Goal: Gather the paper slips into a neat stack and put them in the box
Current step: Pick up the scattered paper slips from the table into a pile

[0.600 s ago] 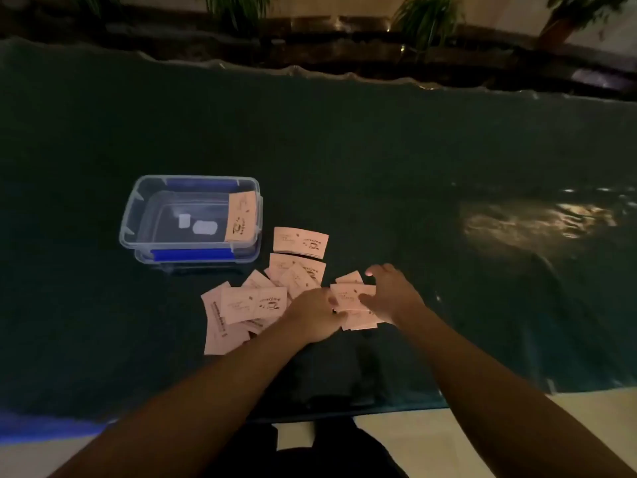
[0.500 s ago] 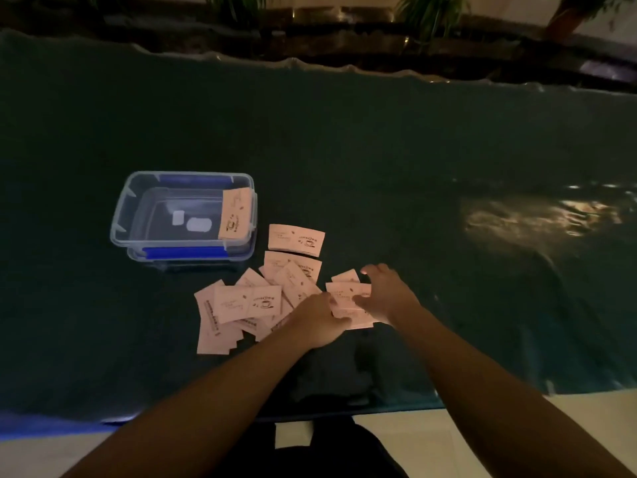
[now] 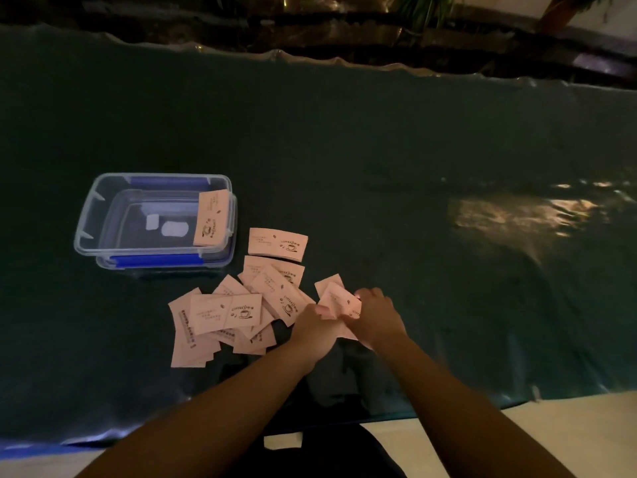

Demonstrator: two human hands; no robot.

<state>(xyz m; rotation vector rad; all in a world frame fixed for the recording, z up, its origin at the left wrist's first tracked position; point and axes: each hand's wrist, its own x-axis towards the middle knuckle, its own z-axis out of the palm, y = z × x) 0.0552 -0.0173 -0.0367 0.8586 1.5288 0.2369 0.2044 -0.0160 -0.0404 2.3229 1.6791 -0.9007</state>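
Several pinkish paper slips [image 3: 225,310] printed with a coffee cup lie scattered and overlapping on the dark green table cover. A single slip [image 3: 277,244] lies apart, farther back. The clear plastic box [image 3: 84,219] with blue clips stands to the left, and one slip [image 3: 211,218] leans against its right inner wall. My left hand [image 3: 315,324] and my right hand [image 3: 374,315] meet over a small bunch of slips [image 3: 339,300] at the right of the pile, both pinching it.
The dark green cover [image 3: 379,160] spreads wide to the right and back, wrinkled, with a bright light reflection [image 3: 524,212] at right. Plants and a dark ledge [image 3: 344,32] run behind the table. A pale floor [image 3: 568,429] shows past the near edge.
My hands have drawn closer together over the right-hand bunch of slips. The view has shifted slightly; the scattered pile and box stay put.
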